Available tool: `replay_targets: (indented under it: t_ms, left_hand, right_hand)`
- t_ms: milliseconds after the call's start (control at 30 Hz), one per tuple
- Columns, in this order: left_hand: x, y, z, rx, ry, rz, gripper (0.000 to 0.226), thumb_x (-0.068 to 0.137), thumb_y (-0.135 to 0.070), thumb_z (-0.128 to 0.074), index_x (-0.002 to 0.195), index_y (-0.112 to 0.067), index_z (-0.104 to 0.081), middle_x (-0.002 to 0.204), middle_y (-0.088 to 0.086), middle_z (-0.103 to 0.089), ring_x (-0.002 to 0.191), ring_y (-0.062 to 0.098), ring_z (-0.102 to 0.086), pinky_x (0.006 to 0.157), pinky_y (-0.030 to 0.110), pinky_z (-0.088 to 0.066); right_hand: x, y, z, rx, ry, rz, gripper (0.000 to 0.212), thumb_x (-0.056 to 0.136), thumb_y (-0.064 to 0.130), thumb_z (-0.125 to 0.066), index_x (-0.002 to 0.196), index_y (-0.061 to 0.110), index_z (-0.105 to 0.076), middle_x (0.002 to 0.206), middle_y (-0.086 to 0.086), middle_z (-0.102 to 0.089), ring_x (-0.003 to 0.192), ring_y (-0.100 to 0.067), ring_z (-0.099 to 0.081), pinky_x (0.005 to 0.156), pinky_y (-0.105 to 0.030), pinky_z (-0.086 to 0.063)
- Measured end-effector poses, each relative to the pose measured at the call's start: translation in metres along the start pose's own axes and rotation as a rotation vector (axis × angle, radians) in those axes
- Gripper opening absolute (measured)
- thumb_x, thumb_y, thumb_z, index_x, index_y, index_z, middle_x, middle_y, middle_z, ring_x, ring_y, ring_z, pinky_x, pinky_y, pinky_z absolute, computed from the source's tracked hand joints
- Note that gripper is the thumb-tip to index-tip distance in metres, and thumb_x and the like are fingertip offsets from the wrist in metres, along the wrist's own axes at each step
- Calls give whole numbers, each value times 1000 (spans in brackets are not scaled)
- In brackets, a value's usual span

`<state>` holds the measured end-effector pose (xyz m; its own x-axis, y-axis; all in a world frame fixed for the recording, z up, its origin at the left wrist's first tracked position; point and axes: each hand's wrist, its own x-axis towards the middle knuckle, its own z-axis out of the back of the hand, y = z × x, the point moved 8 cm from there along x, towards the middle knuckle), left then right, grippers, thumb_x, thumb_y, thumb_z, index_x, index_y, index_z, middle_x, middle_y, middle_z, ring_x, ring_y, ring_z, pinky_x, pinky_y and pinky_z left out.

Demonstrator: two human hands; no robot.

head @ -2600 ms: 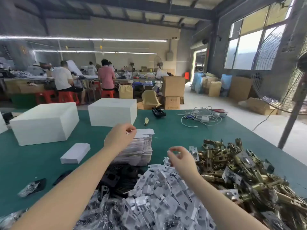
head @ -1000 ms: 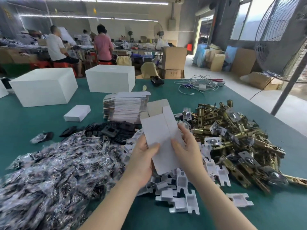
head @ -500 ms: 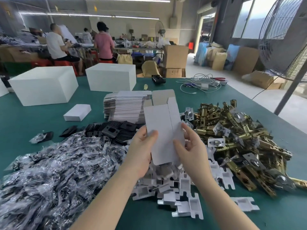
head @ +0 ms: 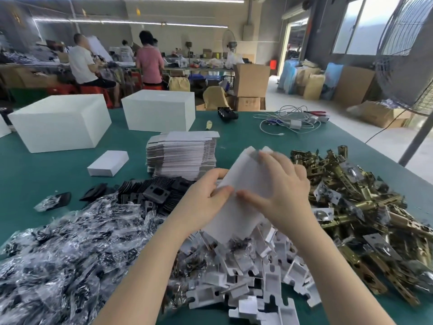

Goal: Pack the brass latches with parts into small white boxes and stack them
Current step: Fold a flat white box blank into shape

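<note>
Tilted further now, white box (head: 243, 195) sits pinched between left grip (head: 206, 198) and right grip (head: 281, 191).

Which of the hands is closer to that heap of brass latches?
Right. The right hand grips the white box right beside the brass latches; the left hand holds the box's far side, farther away.

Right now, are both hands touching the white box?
Touching. The head view shows the left hand and right hand both gripping the box, thumbs pressed on its near face.
</note>
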<state>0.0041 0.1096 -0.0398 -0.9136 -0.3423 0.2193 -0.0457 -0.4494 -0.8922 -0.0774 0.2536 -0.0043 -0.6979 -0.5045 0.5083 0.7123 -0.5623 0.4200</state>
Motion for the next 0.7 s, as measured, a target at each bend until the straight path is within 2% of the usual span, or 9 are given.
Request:
replay_targets:
  t_ms: [67,133,200,267,367,467,600,633,700]
  left_hand:
    - [0,-3,1,27,-6,-7,21,101,-27,-55,117,-40,-58,101,-12,-73,85,6,-69,71,26,-50]
    - [-1,-7,1,41,-4,-31,22,100,-27,-57,117,-41,-59,101,-16,-73,85,-1,-67,70,20,-46]
    - [-3,-12,3,36,-6,-57,26,100,-23,-59,119,-40,-63,101,-23,-73,88,-7,-66,70,11,-45]
    - [-5,-15,4,44,-7,-80,29,99,-21,-61,122,-39,-65,109,-30,-69,102,-11,-63,81,6,-44]
    - [-8,-22,9,89,-47,-113,33,97,-25,-64,120,-48,-65,114,-34,-66,112,-12,-59,89,5,-41]
    - [-9,-30,14,105,-83,-161,38,94,-23,-68,103,-60,-66,103,-35,-69,99,-11,-64,81,3,-43]
    - [-9,-25,19,33,-83,-78,17,91,-38,-69,97,-54,-70,93,-28,-71,84,-7,-64,73,7,-45]
    - [-9,-21,20,-30,-41,-15,11,88,-50,-67,97,-52,-72,94,-25,-71,86,-4,-63,76,11,-46]
    - [-15,-12,11,-295,164,153,38,75,-65,-67,105,-43,-75,103,-14,-73,96,6,-66,85,25,-51]
  right_hand:
    - [1,-8,-1,160,44,-41,71,73,54,-76,134,30,-49,127,11,-50,113,-11,-47,92,-28,-41]
    - [2,-13,-1,333,62,-91,60,72,48,-80,121,32,-49,112,14,-50,97,0,-50,80,-18,-43]
    - [4,-18,2,413,59,-136,50,73,44,-81,110,29,-51,103,12,-54,94,-3,-53,78,-23,-46]
    - [4,-19,6,367,58,-139,34,77,45,-76,96,23,-59,95,6,-59,89,-11,-56,76,-29,-47]
    - [2,-21,16,372,44,-134,31,80,45,-74,78,16,-62,81,1,-63,71,-19,-64,59,-25,-47]
    - [2,-16,16,488,99,-147,32,84,41,-72,79,12,-58,83,-5,-64,52,-14,-68,46,-18,-47]
    - [2,-15,13,578,123,-187,30,88,37,-69,90,9,-59,85,-11,-66,55,-17,-69,63,-42,-59]
    - [2,-15,14,595,119,-186,28,89,38,-68,89,11,-60,82,-8,-65,55,-16,-68,60,-38,-58]
    - [1,-11,12,604,140,-150,21,89,41,-66,82,23,-61,71,8,-62,55,-8,-62,53,-23,-50]
